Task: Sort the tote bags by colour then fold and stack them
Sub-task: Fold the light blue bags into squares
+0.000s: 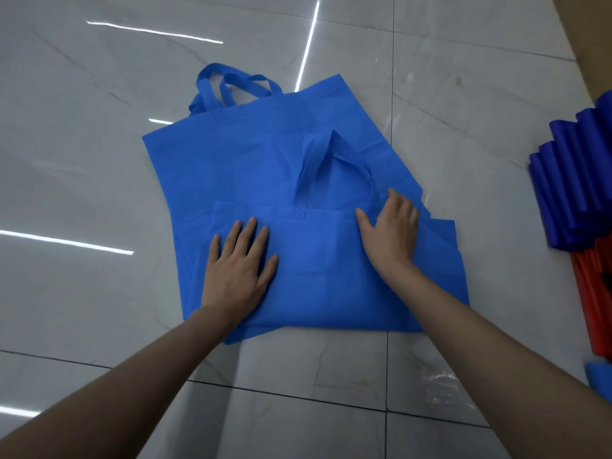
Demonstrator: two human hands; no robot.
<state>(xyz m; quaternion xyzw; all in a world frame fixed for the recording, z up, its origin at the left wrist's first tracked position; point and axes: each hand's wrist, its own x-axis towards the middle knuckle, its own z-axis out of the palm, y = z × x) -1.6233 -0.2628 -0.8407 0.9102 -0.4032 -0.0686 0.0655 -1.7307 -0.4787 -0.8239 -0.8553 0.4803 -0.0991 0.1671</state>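
We look down on a floor (99, 167) of large, glossy, pale-grey tiles with faint marble veining, divided by thin dark grout lines (393, 94). Bright white streaks (308, 44), reflections of long lamps, cross the polished surface at several angles. At the upper right edge we see a tan strip (592, 31); what it is cannot be told.
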